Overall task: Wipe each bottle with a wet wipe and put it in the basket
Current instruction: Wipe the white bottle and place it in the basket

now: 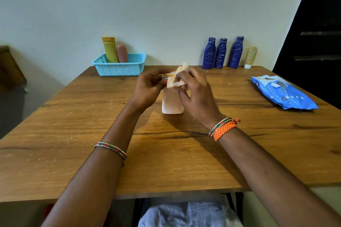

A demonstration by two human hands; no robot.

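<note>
A white bottle [171, 104] with a yellow cap stands upright at the middle of the wooden table [73, 125]. My left hand [148, 88] grips it near the cap. My right hand [195, 94] presses a folded wet wipe [178, 77] against the bottle's top. A light blue basket [120, 69] at the back left holds a yellow tube [110, 49] and a pink bottle [122, 53]. Three dark blue bottles [220, 53] and a small beige tube [251, 56] stand along the wall at the back right.
A blue pack of wet wipes [282, 92] lies near the table's right edge. A dark door [317, 24] is at the far right and a brown piece of furniture [9, 72] at the far left.
</note>
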